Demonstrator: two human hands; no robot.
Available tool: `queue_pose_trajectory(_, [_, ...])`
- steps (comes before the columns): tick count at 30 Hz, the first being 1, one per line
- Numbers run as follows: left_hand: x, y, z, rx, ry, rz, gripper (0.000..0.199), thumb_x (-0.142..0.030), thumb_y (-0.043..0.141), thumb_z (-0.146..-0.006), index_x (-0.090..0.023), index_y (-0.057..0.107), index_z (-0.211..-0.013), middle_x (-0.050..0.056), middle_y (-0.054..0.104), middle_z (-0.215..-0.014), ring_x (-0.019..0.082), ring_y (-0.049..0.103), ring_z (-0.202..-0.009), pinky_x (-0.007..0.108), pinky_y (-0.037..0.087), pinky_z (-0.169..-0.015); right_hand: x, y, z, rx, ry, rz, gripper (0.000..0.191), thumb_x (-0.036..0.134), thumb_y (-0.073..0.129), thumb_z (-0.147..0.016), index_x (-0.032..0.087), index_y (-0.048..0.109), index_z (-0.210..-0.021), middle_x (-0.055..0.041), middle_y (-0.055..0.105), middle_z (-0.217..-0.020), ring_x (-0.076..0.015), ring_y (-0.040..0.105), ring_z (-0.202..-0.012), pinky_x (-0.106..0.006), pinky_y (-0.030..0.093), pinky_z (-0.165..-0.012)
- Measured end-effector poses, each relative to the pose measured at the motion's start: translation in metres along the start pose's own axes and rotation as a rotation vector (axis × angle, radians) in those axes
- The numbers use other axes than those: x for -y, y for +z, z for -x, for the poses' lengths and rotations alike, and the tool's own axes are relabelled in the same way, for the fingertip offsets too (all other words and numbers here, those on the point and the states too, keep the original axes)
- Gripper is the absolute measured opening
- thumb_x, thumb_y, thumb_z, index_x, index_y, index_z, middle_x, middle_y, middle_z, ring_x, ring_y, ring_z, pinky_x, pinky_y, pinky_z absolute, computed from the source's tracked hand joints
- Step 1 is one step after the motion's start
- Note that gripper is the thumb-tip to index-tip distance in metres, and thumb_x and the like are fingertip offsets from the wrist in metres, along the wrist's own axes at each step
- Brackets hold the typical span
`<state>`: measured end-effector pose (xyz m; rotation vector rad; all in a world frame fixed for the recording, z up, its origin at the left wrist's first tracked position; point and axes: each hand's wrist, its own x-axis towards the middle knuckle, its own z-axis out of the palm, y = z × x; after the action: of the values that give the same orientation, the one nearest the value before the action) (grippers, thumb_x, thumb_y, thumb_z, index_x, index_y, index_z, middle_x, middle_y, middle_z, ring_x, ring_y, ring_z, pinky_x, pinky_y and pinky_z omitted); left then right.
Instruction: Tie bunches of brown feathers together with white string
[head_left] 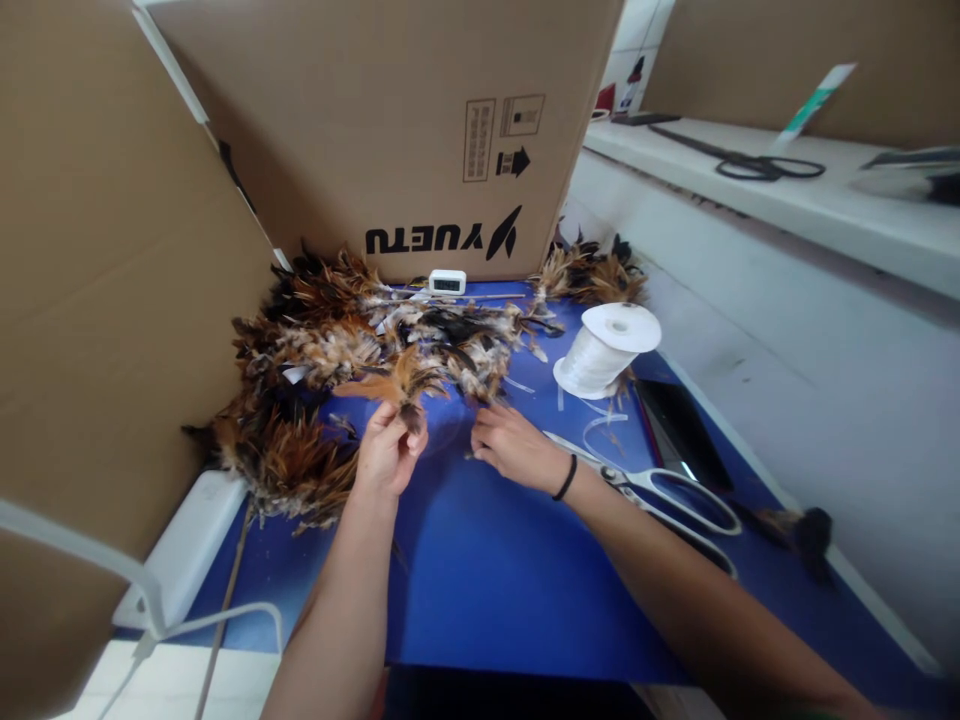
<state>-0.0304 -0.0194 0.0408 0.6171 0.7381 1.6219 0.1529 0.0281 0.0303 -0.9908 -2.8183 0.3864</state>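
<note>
My left hand (pixel 391 447) pinches a small bunch of orange-brown feathers (pixel 405 378), fanned out above the fingers with a dark part at the base. To its right, my right hand (pixel 510 443) has its fingers curled near the lower edge of a pile of mixed dark and pale feathers (pixel 480 350); whether anything is between the fingertips is too small to tell. A dark band circles the right wrist. Brown feather bundles (pixel 300 450) lie left of my left hand. White-handled scissors (pixel 660 490) rest beside and partly behind my right forearm.
A white spool (pixel 609 350) stands at the right on the blue table (pixel 480 590), near a dark phone (pixel 682 435) and clear strips. A small digital clock (pixel 448 282) sits before a large cardboard box (pixel 337 130). A white power strip (pixel 184 545) lies left. Black scissors (pixel 765 165) rest on a shelf.
</note>
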Motion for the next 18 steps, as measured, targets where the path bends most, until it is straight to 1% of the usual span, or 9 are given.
queue_pose_trajectory(3, [0.002,-0.001,0.0,0.006,-0.011,-0.013,0.034,-0.023,0.078,-0.059,-0.015,0.045,-0.059,-0.004,0.05,-0.055,0.002,0.038,-0.038,0.015,0.024,-0.035,0.001,0.001,-0.001,0.004,-0.003,-0.01,0.016,0.018,0.049,-0.085,0.014,0.061,-0.076,-0.0089,0.06,-0.087,-0.0181,0.051,-0.083,-0.031,0.037,-0.079])
queue_pose_trajectory(5, [0.003,-0.002,0.001,0.017,-0.018,-0.032,0.031,-0.024,0.075,-0.063,-0.015,0.046,-0.059,-0.003,0.051,-0.055,0.002,0.038,-0.038,0.016,0.025,-0.036,0.001,-0.002,0.0,0.006,0.008,-0.076,0.016,0.018,0.047,-0.085,0.014,0.059,-0.075,-0.0077,0.06,-0.082,-0.0155,0.053,-0.076,-0.029,0.038,-0.075])
queue_pose_trajectory(8, [0.006,-0.005,0.001,0.032,-0.013,-0.073,0.028,-0.024,0.074,-0.065,-0.014,0.048,-0.058,-0.002,0.051,-0.054,0.003,0.039,-0.038,0.017,0.028,-0.037,0.004,-0.013,0.001,0.029,0.036,-0.272,0.014,0.015,0.046,-0.084,0.015,0.058,-0.076,-0.0033,0.061,-0.073,-0.0116,0.053,-0.064,-0.024,0.039,-0.064])
queue_pose_trajectory(11, [0.009,-0.008,0.001,-0.001,-0.035,-0.13,0.028,-0.026,0.075,-0.063,-0.014,0.051,-0.057,-0.003,0.05,-0.051,0.004,0.041,-0.039,0.018,0.032,-0.039,0.007,-0.029,0.0,0.009,0.051,-0.469,0.011,0.017,0.049,-0.082,0.016,0.06,-0.082,-0.0001,0.062,-0.07,-0.0102,0.055,-0.061,-0.022,0.04,-0.06])
queue_pose_trajectory(13, [0.01,-0.008,0.001,-0.031,-0.046,-0.17,0.028,-0.029,0.077,-0.06,-0.014,0.053,-0.059,-0.003,0.05,-0.048,0.005,0.042,-0.038,0.019,0.033,-0.04,0.007,-0.042,-0.002,-0.051,0.042,-0.547,0.014,0.019,0.05,-0.083,0.017,0.063,-0.088,0.0004,0.065,-0.072,-0.0108,0.057,-0.064,-0.022,0.042,-0.062])
queue_pose_trajectory(15, [0.01,-0.008,0.002,-0.022,-0.032,-0.229,0.029,-0.029,0.079,-0.058,-0.014,0.055,-0.061,-0.004,0.05,-0.048,0.005,0.042,-0.037,0.018,0.032,-0.038,0.006,-0.055,-0.005,-0.154,0.014,-0.573,0.018,0.021,0.05,-0.084,0.019,0.065,-0.094,-0.0007,0.068,-0.081,-0.0121,0.06,-0.071,-0.023,0.044,-0.068])
queue_pose_trajectory(16, [0.009,-0.007,0.003,0.005,-0.019,-0.264,0.028,-0.03,0.079,-0.059,-0.014,0.056,-0.062,-0.004,0.051,-0.048,0.005,0.042,-0.036,0.018,0.032,-0.038,0.006,-0.061,-0.005,-0.218,-0.006,-0.57,0.019,0.02,0.05,-0.084,0.019,0.066,-0.095,-0.0014,0.069,-0.086,-0.0129,0.061,-0.077,-0.024,0.045,-0.072])
queue_pose_trajectory(18, [0.008,-0.005,0.005,0.095,0.007,-0.337,0.026,-0.032,0.075,-0.064,-0.014,0.057,-0.062,-0.003,0.052,-0.048,0.006,0.042,-0.035,0.019,0.032,-0.037,0.005,-0.073,-0.006,-0.344,-0.038,-0.537,0.021,0.018,0.05,-0.084,0.02,0.068,-0.093,-0.0023,0.068,-0.091,-0.0139,0.061,-0.084,-0.025,0.045,-0.077])
